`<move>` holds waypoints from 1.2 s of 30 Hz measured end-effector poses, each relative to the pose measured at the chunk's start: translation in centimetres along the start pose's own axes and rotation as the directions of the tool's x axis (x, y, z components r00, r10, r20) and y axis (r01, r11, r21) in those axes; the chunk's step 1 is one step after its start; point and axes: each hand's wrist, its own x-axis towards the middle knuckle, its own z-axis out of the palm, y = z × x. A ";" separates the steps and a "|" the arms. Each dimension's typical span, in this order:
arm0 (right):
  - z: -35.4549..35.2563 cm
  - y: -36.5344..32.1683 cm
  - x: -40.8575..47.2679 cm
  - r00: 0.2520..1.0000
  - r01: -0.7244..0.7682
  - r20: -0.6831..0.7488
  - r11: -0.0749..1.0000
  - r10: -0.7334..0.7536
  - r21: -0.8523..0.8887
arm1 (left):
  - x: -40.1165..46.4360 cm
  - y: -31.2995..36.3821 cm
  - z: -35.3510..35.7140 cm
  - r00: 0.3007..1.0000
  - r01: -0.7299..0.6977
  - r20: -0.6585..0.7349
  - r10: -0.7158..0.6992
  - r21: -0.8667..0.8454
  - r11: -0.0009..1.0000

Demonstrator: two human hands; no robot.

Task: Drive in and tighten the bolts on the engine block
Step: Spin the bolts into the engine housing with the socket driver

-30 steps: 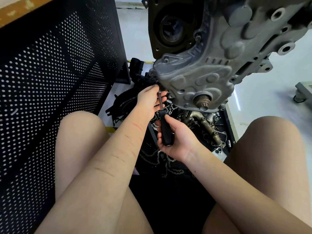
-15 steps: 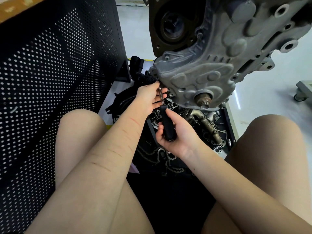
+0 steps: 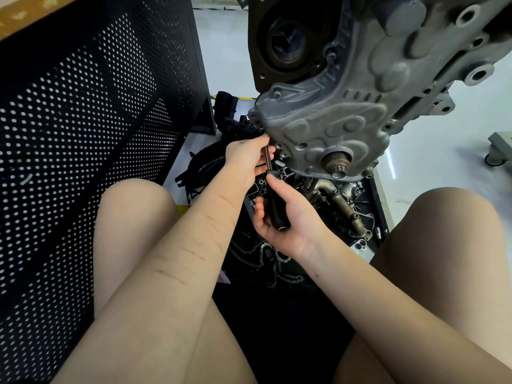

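A grey cast engine block (image 3: 346, 106) hangs in front of me, its ribbed cover facing down toward my knees. A driver with a black handle (image 3: 275, 209) and thin metal shaft points up at the cover's lower left edge. My left hand (image 3: 246, 159) pinches the shaft near its tip, right against the cover. Lower down, my right hand (image 3: 288, 217) wraps round the black handle. The bolt under the tip is hidden by my left fingers. A rusty shaft stub (image 3: 336, 163) sticks out of the cover to the right of the tool.
A black perforated metal panel (image 3: 83, 134) stands close on my left. Under the engine lies a black tray (image 3: 378, 206) with a chain, a metal pipe part and other loose engine parts. My bare knees flank the tray. A caster base (image 3: 498, 151) stands on the pale floor, far right.
The right hand has shifted its grip round the handle, the fingers now spread further along it. The left hand stays on the shaft at the same spot.
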 end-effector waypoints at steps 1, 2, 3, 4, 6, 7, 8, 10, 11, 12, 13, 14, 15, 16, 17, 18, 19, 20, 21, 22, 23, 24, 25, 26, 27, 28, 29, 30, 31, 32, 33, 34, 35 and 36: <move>-0.1 0.1 0.0 1.000 0.010 -0.009 1.000 -0.009 0.006 | 0.0 -0.1 0.1 1.000 -0.009 -0.009 0.009 -0.007 1.000; -0.1 0.1 0.0 1.000 0.018 -0.017 1.000 -0.018 0.011 | -0.1 -0.2 0.1 1.000 -0.015 -0.017 0.015 -0.015 1.000; -0.2 0.2 0.1 0.999 0.024 -0.026 1.000 -0.024 0.010 | -0.1 -0.2 0.1 1.000 -0.018 -0.023 0.017 -0.021 1.000; -0.3 0.2 0.2 0.999 0.025 -0.033 1.000 -0.025 0.000 | -0.1 -0.2 0.1 1.000 -0.013 -0.026 0.013 -0.025 1.000; -0.3 0.2 0.3 0.999 0.005 -0.034 1.000 -0.006 -0.024 | -0.2 -0.2 0.0 1.000 0.028 -0.007 -0.028 -0.034 0.999; -0.2 0.1 0.3 1.000 -0.012 -0.028 1.000 0.011 -0.029 | -0.2 -0.1 -0.1 0.999 0.053 0.012 -0.053 -0.032 0.998; -0.2 0.1 0.4 0.999 -0.031 -0.023 0.999 0.031 -0.025 | -0.3 0.0 -0.2 0.997 0.072 0.029 -0.071 -0.026 0.997; -0.1 0.1 0.4 0.998 -0.057 -0.014 0.998 0.057 0.000 | -0.4 0.3 -0.2 0.996 0.080 0.037 -0.079 -0.019 0.997; 0.0 0.2 0.4 0.998 -0.056 -0.006 0.998 0.056 0.024 | -0.5 0.4 -0.2 0.997 0.076 0.025 -0.076 -0.016 0.997; 0.1 0.2 0.4 0.999 -0.047 0.004 0.998 0.047 0.050 | -0.6 0.6 -0.1 0.997 0.073 0.007 -0.073 -0.008 0.997; 0.1 0.3 0.3 0.999 -0.032 0.013 0.997 0.032 0.068 | -0.7 0.7 0.0 0.997 0.071 -0.013 -0.071 0.003 0.997; 0.1 0.3 0.2 1.000 -0.016 0.020 0.997 0.015 0.074 | -0.8 0.8 0.1 0.997 0.073 -0.030 -0.072 0.013 0.997; 0.0 0.3 0.1 1.000 -0.002 0.023 0.998 0.001 0.070 | -0.9 0.9 0.2 0.996 0.075 -0.044 -0.074 0.022 0.997; -0.1 0.3 0.1 1.000 0.008 0.021 0.998 -0.009 0.061 | -0.9 1.0 0.3 0.996 0.076 -0.055 -0.075 0.029 0.997; -0.2 0.3 0.1 1.000 0.013 0.011 0.999 -0.013 0.050 | -0.9 1.0 0.4 0.995 0.077 -0.064 -0.075 0.034 0.996; -0.3 0.2 0.1 1.000 0.011 -0.003 0.999 -0.011 0.036 | -0.8 1.0 0.4 0.995 0.078 -0.072 -0.076 0.036 0.996; -0.4 0.2 0.2 1.000 -0.001 -0.018 1.000 0.001 0.021 | -0.7 0.9 0.3 0.994 0.081 -0.074 -0.079 0.031 0.996; -0.4 0.1 0.3 0.999 -0.021 -0.029 1.000 0.021 0.007 | -0.7 0.7 0.2 0.994 0.089 -0.066 -0.087 0.015 0.996; -0.4 -0.1 0.3 0.998 -0.048 -0.031 0.999 0.048 -0.001 | -0.6 0.6 0.1 0.994 0.102 -0.045 -0.102 -0.004 0.995; -0.4 -0.2 0.4 0.997 -0.076 -0.025 0.997 0.076 0.000 | -0.6 0.5 0.0 0.993 0.118 -0.016 -0.118 -0.020 0.993; -0.3 -0.4 0.4 0.995 -0.101 -0.016 0.995 0.101 0.003 | -0.6 0.4 -0.2 0.991 0.132 0.014 -0.132 -0.033 0.991; -0.2 -0.5 0.5 0.993 -0.117 -0.009 0.993 0.117 0.005 | -0.6 0.3 -0.3 0.990 0.140 0.038 -0.139 -0.046 0.989; -0.1 -0.5 0.5 0.992 -0.126 -0.003 0.992 0.126 0.013 | -0.6 0.2 -0.4 0.989 0.142 0.052 -0.139 -0.059 0.988; -0.1 -0.4 0.5 0.992 -0.127 0.004 0.991 0.127 0.030 | -0.6 0.2 -0.4 0.989 0.138 0.057 -0.135 -0.069 0.988; 0.0 -0.3 0.5 0.993 -0.120 0.011 0.991 0.120 0.056 | -0.6 0.1 -0.4 0.990 0.131 0.053 -0.127 -0.075 0.989; 0.0 -0.1 0.5 0.994 -0.106 0.015 0.992 0.105 0.076 | -0.7 0.2 -0.4 0.992 0.122 0.045 -0.118 -0.077 0.990; 0.0 0.0 0.6 0.996 -0.084 0.015 0.993 0.083 0.079 | -0.7 0.2 -0.4 0.993 0.112 0.040 -0.109 -0.076 0.991; -0.1 0.0 0.6 0.998 -0.060 0.013 0.996 0.060 0.063 | -0.7 0.3 -0.3 0.994 0.103 0.038 -0.101 -0.072 0.992; -0.2 -0.1 0.5 0.999 -0.039 0.010 0.999 0.039 0.037 | -0.6 0.3 -0.3 0.995 0.096 0.039 -0.094 -0.064 0.993; -0.3 -0.2 0.5 1.000 -0.026 0.005 1.000 0.026 0.013 | -0.6 0.3 -0.3 0.995 0.092 0.044 -0.090 -0.053 0.994; -0.5 -0.2 0.6 1.000 -0.022 -0.003 1.000 0.022 -0.001 | -0.6 0.4 -0.3 0.995 0.092 0.048 -0.090 -0.043 0.995; -0.6 -0.3 0.6 1.000 -0.027 -0.013 1.000 0.027 -0.009 | -0.6 0.4 -0.3 0.994 0.095 0.051 -0.093 -0.037 0.995; -0.7 -0.3 0.6 0.999 -0.037 -0.018 0.999 0.037 -0.015 | -0.6 0.4 -0.3 0.994 0.098 0.052 -0.096 -0.038 0.994; -0.7 -0.3 0.7 0.999 -0.052 -0.018 0.998 0.052 -0.024 | -0.6 0.5 -0.3 0.994 0.100 0.051 -0.098 -0.039 0.994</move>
